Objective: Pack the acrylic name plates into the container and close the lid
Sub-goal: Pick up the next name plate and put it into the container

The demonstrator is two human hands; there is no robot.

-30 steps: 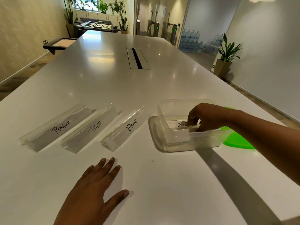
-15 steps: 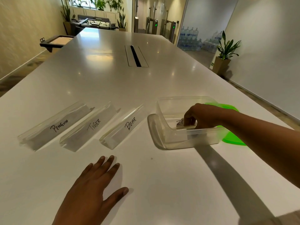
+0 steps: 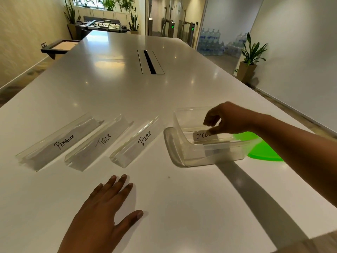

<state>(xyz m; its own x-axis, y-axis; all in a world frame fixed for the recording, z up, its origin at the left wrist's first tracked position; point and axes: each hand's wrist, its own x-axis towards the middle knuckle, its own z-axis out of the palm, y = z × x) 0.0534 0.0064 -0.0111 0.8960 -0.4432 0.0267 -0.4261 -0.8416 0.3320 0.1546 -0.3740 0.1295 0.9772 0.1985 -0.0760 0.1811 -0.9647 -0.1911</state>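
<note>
Right hand (image 3: 229,117) has lifted off the Zebra plate (image 3: 202,136), which now lies in the container (image 3: 182,125) at centre right; its fingers hang loose and empty. Left hand (image 3: 98,216) stays spread flat on the worktop (image 3: 182,198), bottom centre.

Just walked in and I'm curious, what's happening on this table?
A person is packing acrylic name plates into a clear container. The ZEB plate lies inside, the right hand hovering over it, fingers loosely curled. The PENGUIN plate, TIGER plate and BEAR plate wait on the table. The left hand rests flat. The green lid lies beside the container.
</note>
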